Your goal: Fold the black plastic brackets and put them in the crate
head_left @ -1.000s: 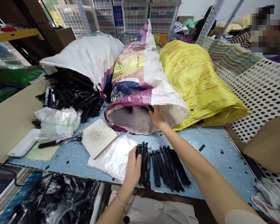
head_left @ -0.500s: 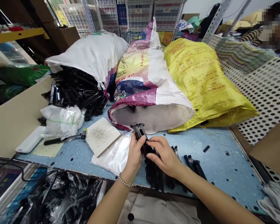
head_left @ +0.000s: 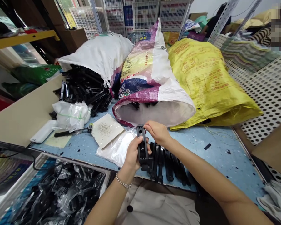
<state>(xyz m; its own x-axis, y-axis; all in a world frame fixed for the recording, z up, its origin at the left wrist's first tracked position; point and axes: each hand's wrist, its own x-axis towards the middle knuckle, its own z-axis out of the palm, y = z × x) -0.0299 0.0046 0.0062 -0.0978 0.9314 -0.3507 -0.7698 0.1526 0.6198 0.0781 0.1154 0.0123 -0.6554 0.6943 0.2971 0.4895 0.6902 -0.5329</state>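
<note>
A long black slotted plastic part (head_left: 142, 144) stands nearly upright at the table's front, its block-like base toward me. My left hand (head_left: 133, 152) is closed around it, thumb on the front face and fingertips showing at the right side. At the part's top right corner, the fingers of my right hand (head_left: 157, 132) are curled in a pinch; whatever lies between them is hidden. Several similar black parts (head_left: 170, 165) lie side by side below my right forearm. Just beyond, the printed woven sack (head_left: 154, 93) gapes toward me with some black pieces inside.
At left, a white sack (head_left: 103, 47) spills black parts (head_left: 84, 89). Near it lie a bundle of clear bags (head_left: 72, 115), a small hammer (head_left: 72, 132), and a pale tile (head_left: 107, 134) holding tiny bits. A yellow sack (head_left: 201, 81) lies right; a bin of wrapped parts (head_left: 67, 190) stands below left.
My right hand has moved up from the part's middle to its top end, fingers curling in. The part now stands more upright and faces me. The view has shifted slightly left.
</note>
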